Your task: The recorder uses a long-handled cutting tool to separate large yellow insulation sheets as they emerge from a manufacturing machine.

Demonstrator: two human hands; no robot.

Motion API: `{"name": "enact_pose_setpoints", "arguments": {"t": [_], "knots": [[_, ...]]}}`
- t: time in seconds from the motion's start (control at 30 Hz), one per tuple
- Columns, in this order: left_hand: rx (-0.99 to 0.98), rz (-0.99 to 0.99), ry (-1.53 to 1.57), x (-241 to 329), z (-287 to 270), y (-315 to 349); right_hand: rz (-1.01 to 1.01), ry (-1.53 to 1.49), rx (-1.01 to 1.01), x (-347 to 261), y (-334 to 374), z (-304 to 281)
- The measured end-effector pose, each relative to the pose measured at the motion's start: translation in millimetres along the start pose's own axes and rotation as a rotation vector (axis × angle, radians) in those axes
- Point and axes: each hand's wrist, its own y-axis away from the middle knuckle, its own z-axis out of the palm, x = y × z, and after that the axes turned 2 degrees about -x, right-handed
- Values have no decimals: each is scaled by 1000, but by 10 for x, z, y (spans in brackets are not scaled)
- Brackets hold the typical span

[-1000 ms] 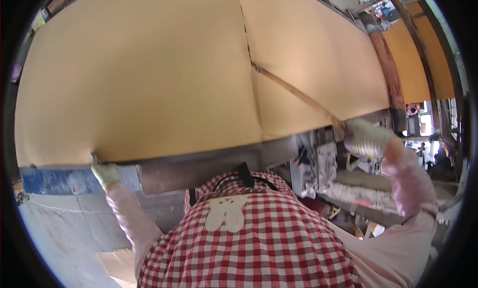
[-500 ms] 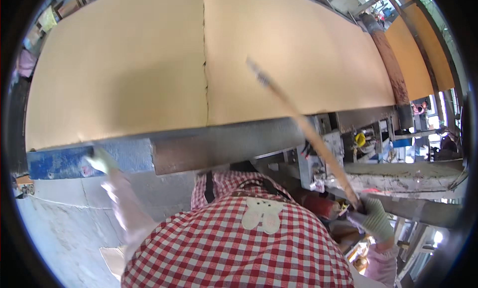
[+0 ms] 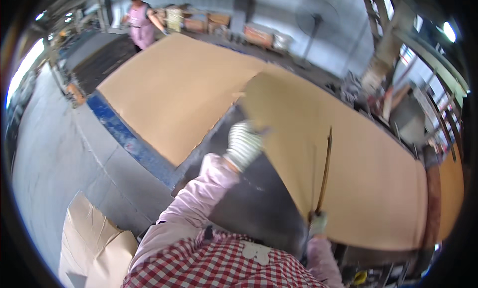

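Observation:
My left hand (image 3: 244, 144), in a striped pale glove, reaches over the dark table top to the edge of the right tan sheet (image 3: 343, 163). Its fingers are smeared by motion, so I cannot tell whether they grip that edge. A second tan sheet (image 3: 184, 83) lies to the left, and a wedge-shaped gap between the two shows the dark metal table top (image 3: 249, 183). Low on the right, my gloved right hand (image 3: 317, 224) is closed around the lower end of a thin wooden stick (image 3: 325, 173), which points upward in front of the right sheet.
A blue table edge (image 3: 129, 138) runs along the left side. Folded brown paperboard (image 3: 92, 238) is on the floor at lower left. At the far left end stands a co-worker (image 3: 142, 24) in a pink apron. A brown roller (image 3: 433, 203) borders the right sheet.
The view has swung up and round. My left hand has gone from the blue edge to the right sheet's edge. The narrow seam between the sheets has widened into a gap. The stick now points upward.

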Motion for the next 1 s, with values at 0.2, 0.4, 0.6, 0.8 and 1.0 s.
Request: {"name": "enact_pose_setpoints", "arguments": {"t": [0.2,0.4,0.6,0.8,1.0], "knots": [[31,410,-254,946,-217,90,-443,87,-36,-78,138,814],[713,-123,464,-296,-1877,217,-373,-237,-392,-917,479,910],[197,-628,964,-1323,-326,1471,-210,-114,-405,-909,889,541],[-12,-1061,864,-1896,312,1943,-408,81,-356,-765,1150,738],[125,-829,737,-1971,-352,1522,-48,-257,-457,-808,1477,527]]}}
